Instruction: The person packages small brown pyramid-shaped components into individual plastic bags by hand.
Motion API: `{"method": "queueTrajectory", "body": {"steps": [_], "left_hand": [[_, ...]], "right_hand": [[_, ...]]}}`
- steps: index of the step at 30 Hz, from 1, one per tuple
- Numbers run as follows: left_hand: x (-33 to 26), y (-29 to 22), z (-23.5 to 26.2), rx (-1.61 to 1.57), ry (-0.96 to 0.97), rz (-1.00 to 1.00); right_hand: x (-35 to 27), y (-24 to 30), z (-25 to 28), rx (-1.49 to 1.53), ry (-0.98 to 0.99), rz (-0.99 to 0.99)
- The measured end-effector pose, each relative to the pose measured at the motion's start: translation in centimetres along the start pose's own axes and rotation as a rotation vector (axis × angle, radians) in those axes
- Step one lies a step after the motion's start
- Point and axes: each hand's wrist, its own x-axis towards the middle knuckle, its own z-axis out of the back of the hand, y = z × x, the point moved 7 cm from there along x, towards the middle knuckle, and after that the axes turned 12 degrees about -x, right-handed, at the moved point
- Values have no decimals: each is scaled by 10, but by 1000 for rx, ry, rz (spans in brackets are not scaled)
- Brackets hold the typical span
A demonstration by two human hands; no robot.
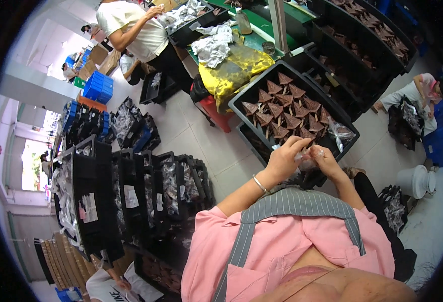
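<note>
My left hand, with a thin bracelet on the wrist, and my right hand meet in front of my chest and both pinch a small clear plastic bag. What is inside the bag is too small to tell. Just beyond my hands stands a black tray filled with several brown triangular pieces on sticks. A filled clear bag lies at the tray's right end.
More black trays with brown pieces stand at the upper right. Stacks of black crates with bagged items fill the left. A person in a white shirt works at a green table. Another person sits at the right, near a white bucket.
</note>
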Motion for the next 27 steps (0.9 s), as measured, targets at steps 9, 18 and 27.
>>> {"method": "queueTrajectory", "body": {"steps": [9,18,27], "left_hand": [[-9,25,-17,-36,100,-99],[-11,36,-23,-218,173,-167],[-5,54,-61,-132,641,24]], "right_hand": [[-2,-1,-7,95,-1,-139],[-14,6,-6,131,-11,-198],[-24,36,19,-441,-135,45]]}}
